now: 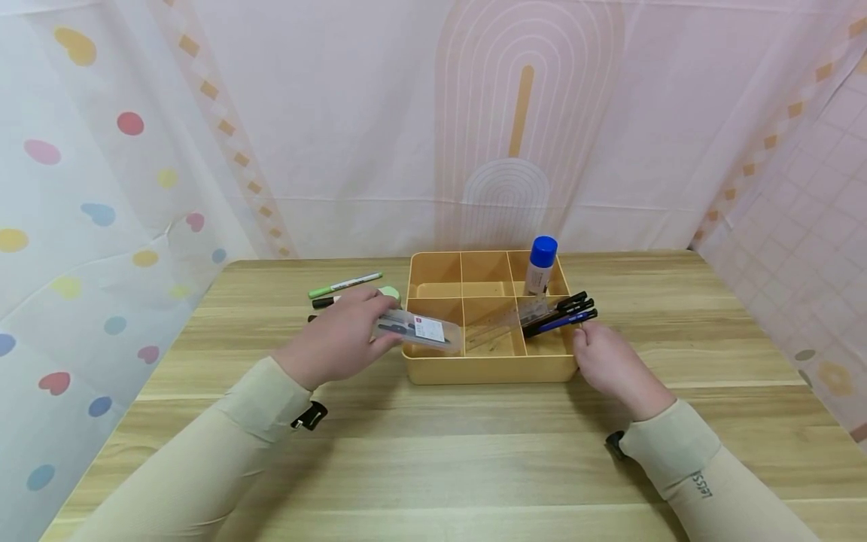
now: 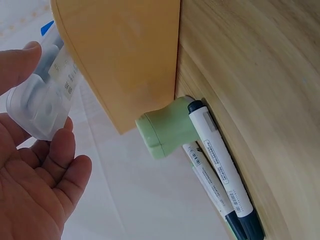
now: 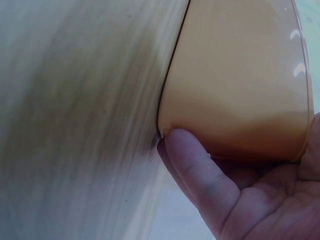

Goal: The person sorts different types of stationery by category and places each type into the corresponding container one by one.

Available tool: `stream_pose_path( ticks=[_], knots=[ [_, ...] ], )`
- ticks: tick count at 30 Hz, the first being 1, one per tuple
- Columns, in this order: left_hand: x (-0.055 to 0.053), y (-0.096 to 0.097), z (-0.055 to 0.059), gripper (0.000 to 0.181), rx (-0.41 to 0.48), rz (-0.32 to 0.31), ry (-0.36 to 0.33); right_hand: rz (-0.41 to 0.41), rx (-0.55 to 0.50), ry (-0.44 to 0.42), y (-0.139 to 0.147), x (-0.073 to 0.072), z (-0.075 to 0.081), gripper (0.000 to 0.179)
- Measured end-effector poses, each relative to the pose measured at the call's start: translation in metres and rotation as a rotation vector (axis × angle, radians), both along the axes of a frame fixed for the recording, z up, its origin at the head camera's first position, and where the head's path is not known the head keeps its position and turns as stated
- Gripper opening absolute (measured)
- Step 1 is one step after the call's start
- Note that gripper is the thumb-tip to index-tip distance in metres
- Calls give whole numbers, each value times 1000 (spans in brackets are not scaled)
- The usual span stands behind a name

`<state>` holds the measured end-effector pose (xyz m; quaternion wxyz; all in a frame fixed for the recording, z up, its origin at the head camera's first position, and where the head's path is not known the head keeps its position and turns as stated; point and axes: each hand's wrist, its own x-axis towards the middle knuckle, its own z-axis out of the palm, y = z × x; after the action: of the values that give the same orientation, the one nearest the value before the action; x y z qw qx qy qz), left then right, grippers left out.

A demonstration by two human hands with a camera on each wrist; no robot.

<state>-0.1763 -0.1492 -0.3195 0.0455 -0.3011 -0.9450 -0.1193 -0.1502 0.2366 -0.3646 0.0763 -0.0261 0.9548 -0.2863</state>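
My left hand (image 1: 341, 331) pinches a clear plastic case (image 1: 418, 330) between thumb and fingers, over the front left compartment of a yellow organizer box (image 1: 491, 370). Through the case I see a dark compass-like tool and a white label. In the left wrist view, the case (image 2: 37, 107) is tilted beside the box wall (image 2: 125, 55). My right hand (image 1: 609, 361) grips the box's front right corner. The right wrist view shows its fingers (image 3: 192, 165) against the outer wall (image 3: 235, 85), with the thumb near the rim, partly out of view.
A blue-capped glue stick (image 1: 540, 267) stands in the back right compartment. Several pens (image 1: 562, 316) lean in the front right one, beside a clear ruler (image 1: 497, 325). Left of the box lie a green pen (image 1: 345, 284), a pale green object (image 2: 167, 127) and a white marker (image 2: 217, 160).
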Motion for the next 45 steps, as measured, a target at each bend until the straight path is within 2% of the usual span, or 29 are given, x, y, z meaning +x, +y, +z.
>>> stream_pose_path(
  ticks=[29,45],
  knots=[
    [-3,17,-6,43,-16,-4,-27,12,34,22,1,0,-1,41],
    [-4,20,-9,42,19,-3,-42,6,28,20,1,-1,-1,41]
  ],
)
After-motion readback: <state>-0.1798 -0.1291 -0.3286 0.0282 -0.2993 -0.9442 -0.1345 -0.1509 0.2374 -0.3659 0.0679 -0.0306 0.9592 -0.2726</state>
